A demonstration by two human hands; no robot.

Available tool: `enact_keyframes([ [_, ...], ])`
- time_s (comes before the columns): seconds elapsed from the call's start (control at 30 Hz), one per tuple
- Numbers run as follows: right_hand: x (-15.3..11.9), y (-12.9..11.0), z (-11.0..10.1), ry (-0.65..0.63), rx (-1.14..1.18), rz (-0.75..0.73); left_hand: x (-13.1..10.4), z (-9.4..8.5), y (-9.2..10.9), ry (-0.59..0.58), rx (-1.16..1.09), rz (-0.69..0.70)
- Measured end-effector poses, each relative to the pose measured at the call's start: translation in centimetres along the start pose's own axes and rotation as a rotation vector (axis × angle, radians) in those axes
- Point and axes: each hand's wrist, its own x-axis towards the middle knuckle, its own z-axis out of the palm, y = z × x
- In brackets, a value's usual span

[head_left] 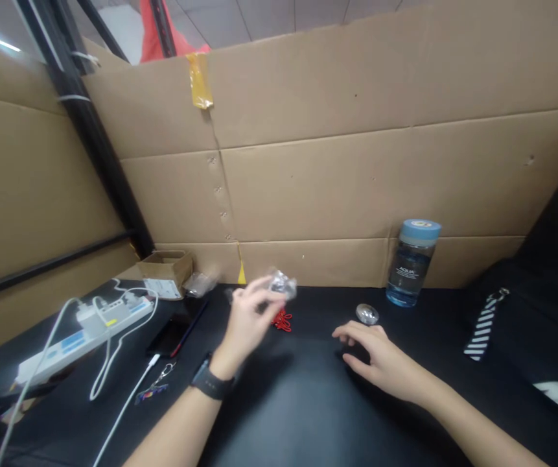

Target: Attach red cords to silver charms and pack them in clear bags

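My left hand (249, 314), with a dark watch on its wrist, pinches a small crinkled clear plastic wrapper (283, 284) above the table; motion blur hides whether anything is inside. Just below it lies a bundle of red cord (283, 320), partly covered by my fingers. My right hand (371, 353) hovers low over the black table (293, 415), fingers apart and holding nothing. Right behind its fingers sits a small, round, clear shiny object (367, 314); its exact kind is not plain.
A blue-lidded water bottle (412, 263) stands at the back right, near a striped strap (481, 331). On the left are a power strip (84, 340), a phone (169, 334), a keychain (155, 387) and a small cardboard box (166, 269). Cardboard walls (308, 188) close off the back.
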Motion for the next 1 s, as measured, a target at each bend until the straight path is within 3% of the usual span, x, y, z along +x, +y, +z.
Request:
enact_keyframes([
  [0.13,0.3,1.1,0.3,0.132,0.004,0.042,-2.1,3.2,2.0,-0.497,-0.120,0.159],
  [0.2,0.4,1.4,0.3,0.146,0.000,0.031,-2.8,4.1,2.2,-0.686,-0.185,0.211],
  [0.3,0.4,1.2,0.1,0.098,-0.008,0.011,-3.5,4.6,2.0,-0.849,-0.235,0.230],
  [0.4,0.4,0.7,-0.1,0.042,0.006,-0.032,-3.5,4.6,1.9,-0.921,-0.255,0.245],
  [0.6,0.2,-0.4,-0.6,-0.089,0.114,-0.129,-2.5,3.0,3.0,-0.871,-0.278,0.293],
  [0.73,0.1,-0.5,-0.3,-0.165,0.081,-0.097,-1.4,1.2,3.2,-0.673,-0.322,0.259],
  [0.83,0.1,-0.4,-0.1,-0.200,0.056,-0.070,-0.8,0.7,2.2,-0.488,-0.170,0.215],
  [1.0,0.1,-0.6,0.0,-0.224,0.040,-0.044,-1.1,2.0,0.0,-0.371,0.193,0.220],
])
